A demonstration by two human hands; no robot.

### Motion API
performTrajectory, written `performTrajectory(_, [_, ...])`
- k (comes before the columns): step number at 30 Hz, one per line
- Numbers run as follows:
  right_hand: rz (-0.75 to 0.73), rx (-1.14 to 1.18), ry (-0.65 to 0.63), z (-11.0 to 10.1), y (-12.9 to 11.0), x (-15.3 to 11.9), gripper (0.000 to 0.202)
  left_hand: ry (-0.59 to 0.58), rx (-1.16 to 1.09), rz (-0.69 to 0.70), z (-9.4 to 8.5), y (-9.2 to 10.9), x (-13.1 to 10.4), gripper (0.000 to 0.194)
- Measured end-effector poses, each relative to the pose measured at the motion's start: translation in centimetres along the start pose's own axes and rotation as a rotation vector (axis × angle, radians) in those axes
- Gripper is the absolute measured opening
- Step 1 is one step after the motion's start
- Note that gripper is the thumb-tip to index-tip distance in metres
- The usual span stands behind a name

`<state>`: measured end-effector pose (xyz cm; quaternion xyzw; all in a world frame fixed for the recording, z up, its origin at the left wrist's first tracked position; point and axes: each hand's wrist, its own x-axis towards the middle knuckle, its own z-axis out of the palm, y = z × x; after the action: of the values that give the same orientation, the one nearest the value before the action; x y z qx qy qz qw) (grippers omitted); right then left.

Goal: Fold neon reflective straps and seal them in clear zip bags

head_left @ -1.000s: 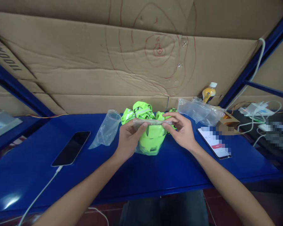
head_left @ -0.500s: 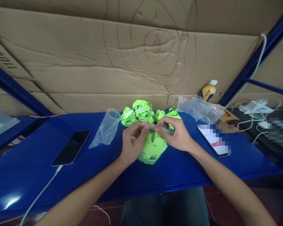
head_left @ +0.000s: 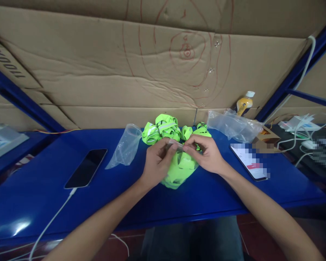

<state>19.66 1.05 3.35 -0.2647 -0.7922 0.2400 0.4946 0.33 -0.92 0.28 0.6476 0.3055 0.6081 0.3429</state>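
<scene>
A clear plastic bag [head_left: 180,168] with a neon-green, grey-striped fabric item inside hangs or rests just over the front of the blue table. My left hand [head_left: 159,159] pinches the bag's top edge between thumb and fingers. Close beside it, my right hand [head_left: 206,153] is closed on the same edge, thumb and forefinger pressed together. Behind the hands lie rolled neon-green reflective bands [head_left: 167,127], and a smaller green bundle [head_left: 202,129] sits partly hidden by my right hand. An unfilled clear bag [head_left: 125,146] lies left of them.
On the blue table [head_left: 119,203] a black phone [head_left: 87,168] with a white cable lies left, and a lit phone [head_left: 248,161] right. Farther right are clear bags [head_left: 235,125], a yellow bottle [head_left: 244,104] and a small cardboard box [head_left: 266,139]. A cardboard wall [head_left: 97,54] stands behind.
My right hand has slid a little left along the bag's edge, closer to my left hand. The whole view has shifted slightly; the other things lie as before.
</scene>
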Motion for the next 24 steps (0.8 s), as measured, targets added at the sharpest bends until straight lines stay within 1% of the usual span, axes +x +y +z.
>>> performTrajectory(3, [-0.018, -0.037, 0.021, 0.0, 0.2, -0.2, 0.019, -0.014, 0.011, 0.010, 0.0, -0.1, 0.0, 0.017])
performTrajectory(9, [-0.074, -0.126, 0.029, 0.4, 0.1, -0.7, 0.016, 0.025, 0.040, 0.003, 0.2, -0.2, -0.3, 0.017])
performTrajectory(12, [-0.072, -0.119, 0.039, 0.7, 0.0, -0.9, 0.015, 0.038, 0.036, 0.014, 0.2, -0.2, -0.4, 0.016])
performTrajectory(17, [-0.054, -0.097, 0.035, 0.9, 0.0, -1.1, 0.013, 0.034, 0.042, 0.091, 0.2, -0.3, -0.4, 0.013])
performTrajectory(20, [-0.048, -0.085, 0.016, 0.6, 0.1, -1.0, 0.015, 0.036, 0.038, 0.068, 0.3, -0.2, -0.5, 0.011])
performTrajectory(24, [-0.070, -0.051, 0.004, 0.3, 0.1, -0.9, 0.015, -0.008, 0.067, 0.040, 0.2, -0.2, -0.6, 0.013])
